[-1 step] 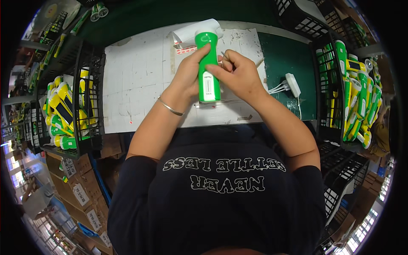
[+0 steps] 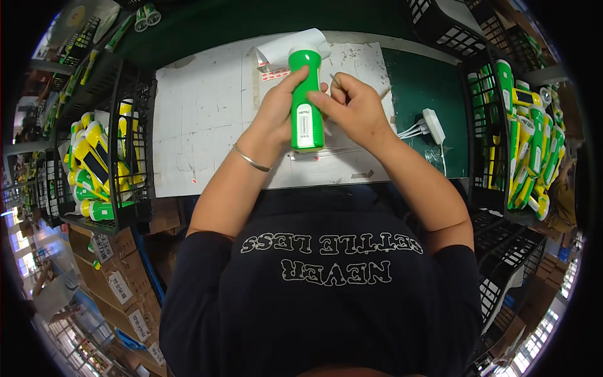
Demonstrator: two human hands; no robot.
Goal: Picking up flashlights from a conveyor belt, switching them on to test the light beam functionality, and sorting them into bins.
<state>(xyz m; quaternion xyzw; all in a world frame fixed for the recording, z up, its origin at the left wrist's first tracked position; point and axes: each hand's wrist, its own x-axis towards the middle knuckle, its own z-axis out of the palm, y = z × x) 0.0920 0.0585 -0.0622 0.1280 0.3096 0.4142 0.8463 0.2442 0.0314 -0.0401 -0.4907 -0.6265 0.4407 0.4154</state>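
A green flashlight point(image 2: 302, 98) stands nearly upright in the picture over the white work board, a white-and-grey label on its lower part. My left hand point(image 2: 274, 114) is wrapped round its left side, thumb lying along the front. My right hand point(image 2: 363, 114) is at the right side, its thumb touching the flashlight's middle. The curled fingers of that hand pinch a thin greyish piece, only its tip showing; its kind cannot be made out. Behind the flashlight's head lies a curled white paper sheet point(image 2: 276, 51), next to a strip of red-marked stickers point(image 2: 274, 75).
The white board point(image 2: 204, 119) covers much of the green table point(image 2: 411, 81). A white power strip point(image 2: 433, 125) with cables lies at the right. Black crates of yellow-green flashlights stand at the left point(image 2: 113, 135) and right point(image 2: 483, 144). Cardboard boxes point(image 2: 119, 276) are at lower left.
The flashlight has tilted slightly, its lower end shifting a little left. My right thumb has moved slightly with it; both hands otherwise keep their places.
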